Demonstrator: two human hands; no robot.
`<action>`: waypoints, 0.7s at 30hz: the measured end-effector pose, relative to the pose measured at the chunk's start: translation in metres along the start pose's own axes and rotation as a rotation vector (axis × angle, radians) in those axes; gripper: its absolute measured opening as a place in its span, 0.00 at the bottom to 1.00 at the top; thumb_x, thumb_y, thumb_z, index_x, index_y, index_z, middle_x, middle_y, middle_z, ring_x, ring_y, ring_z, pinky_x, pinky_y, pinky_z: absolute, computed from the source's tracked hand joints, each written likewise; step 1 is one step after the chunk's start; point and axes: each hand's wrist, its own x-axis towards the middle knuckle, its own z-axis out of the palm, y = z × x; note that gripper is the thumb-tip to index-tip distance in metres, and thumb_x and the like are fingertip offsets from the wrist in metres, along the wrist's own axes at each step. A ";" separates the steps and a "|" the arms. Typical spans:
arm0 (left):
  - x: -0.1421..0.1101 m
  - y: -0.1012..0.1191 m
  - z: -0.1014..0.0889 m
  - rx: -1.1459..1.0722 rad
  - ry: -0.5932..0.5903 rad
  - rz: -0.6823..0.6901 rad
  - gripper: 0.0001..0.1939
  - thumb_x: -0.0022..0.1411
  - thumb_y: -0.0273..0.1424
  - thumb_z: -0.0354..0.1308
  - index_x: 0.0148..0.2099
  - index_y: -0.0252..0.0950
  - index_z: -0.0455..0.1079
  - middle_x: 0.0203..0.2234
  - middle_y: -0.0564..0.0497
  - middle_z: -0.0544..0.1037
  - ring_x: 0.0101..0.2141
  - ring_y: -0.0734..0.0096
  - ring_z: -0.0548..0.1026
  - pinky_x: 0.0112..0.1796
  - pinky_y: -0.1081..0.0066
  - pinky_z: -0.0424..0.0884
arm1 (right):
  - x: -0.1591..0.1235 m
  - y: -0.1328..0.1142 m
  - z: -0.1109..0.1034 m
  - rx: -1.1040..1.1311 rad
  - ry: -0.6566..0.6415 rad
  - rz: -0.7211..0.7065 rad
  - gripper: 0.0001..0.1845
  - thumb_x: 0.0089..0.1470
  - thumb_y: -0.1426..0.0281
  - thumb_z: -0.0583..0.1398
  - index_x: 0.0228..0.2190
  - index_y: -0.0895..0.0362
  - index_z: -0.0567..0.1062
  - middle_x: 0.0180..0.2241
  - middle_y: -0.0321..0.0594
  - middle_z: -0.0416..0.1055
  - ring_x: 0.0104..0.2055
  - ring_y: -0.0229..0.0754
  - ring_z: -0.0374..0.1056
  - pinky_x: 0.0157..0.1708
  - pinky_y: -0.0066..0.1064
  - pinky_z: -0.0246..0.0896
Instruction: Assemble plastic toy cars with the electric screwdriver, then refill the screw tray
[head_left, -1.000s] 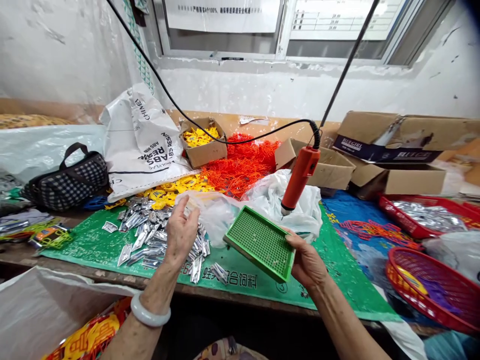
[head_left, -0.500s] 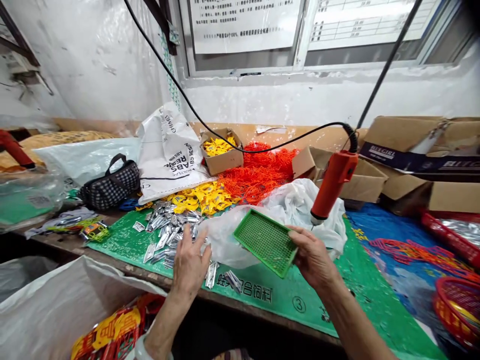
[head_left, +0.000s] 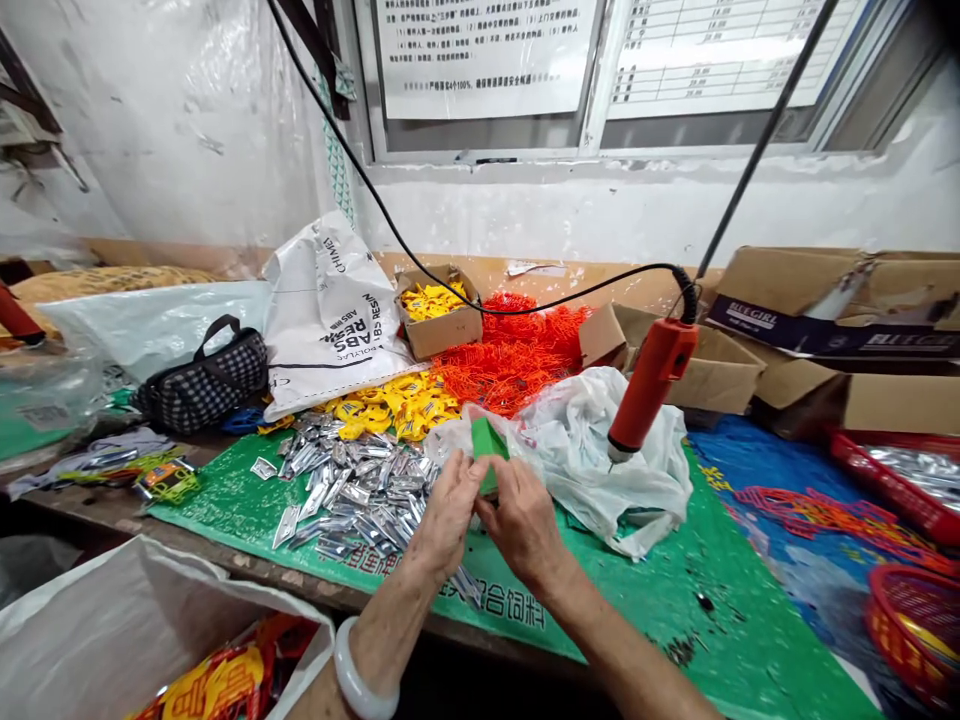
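A small green mesh tray [head_left: 487,441] is tipped up between my hands, with only a part of it showing above my fingers. My left hand [head_left: 448,505] is closed against its left side, fingertips partly hidden. Opposite it, my right hand [head_left: 523,515] has its fingers bent around the tray's near side. Just left of my left hand, a pile of shiny silver metal pieces [head_left: 352,490] is spread on the green sheet [head_left: 600,590]. A crumpled white plastic bag [head_left: 649,490] lies right behind my right hand.
An orange electric screwdriver [head_left: 652,385] hangs from its cable above the bag. Behind are yellow plastic pieces [head_left: 397,405], a red-orange heap of strings [head_left: 510,355], a printed white sack [head_left: 330,320] and cardboard boxes [head_left: 716,370]. Small dark bits [head_left: 681,650] lie front right.
My left hand has moved right, from over the silver pieces to the tray. My right hand has drawn the tray left and tipped it up. The white bag has shifted away from the silver pile.
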 end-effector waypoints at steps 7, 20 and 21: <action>0.014 -0.005 -0.023 -0.073 0.060 -0.167 0.13 0.40 0.32 0.71 0.27 0.34 0.70 0.20 0.56 0.74 0.21 0.76 0.70 0.25 0.74 0.66 | -0.009 -0.001 -0.005 0.279 -0.161 -0.129 0.21 0.56 0.71 0.61 0.50 0.58 0.65 0.42 0.48 0.72 0.43 0.49 0.66 0.42 0.41 0.67; -0.008 -0.004 -0.028 0.030 0.126 -0.010 0.37 0.46 0.28 0.63 0.60 0.37 0.61 0.45 0.44 0.78 0.43 0.57 0.78 0.40 0.65 0.74 | -0.032 0.050 -0.034 -0.136 -0.614 0.036 0.25 0.53 0.61 0.64 0.51 0.59 0.73 0.48 0.55 0.74 0.51 0.62 0.66 0.44 0.52 0.63; -0.008 -0.003 -0.025 0.042 0.126 -0.003 0.38 0.46 0.28 0.62 0.60 0.36 0.60 0.46 0.43 0.78 0.44 0.58 0.77 0.41 0.65 0.74 | -0.034 0.047 -0.030 -0.160 -0.630 0.021 0.17 0.53 0.68 0.63 0.45 0.57 0.76 0.45 0.53 0.75 0.49 0.60 0.66 0.44 0.50 0.62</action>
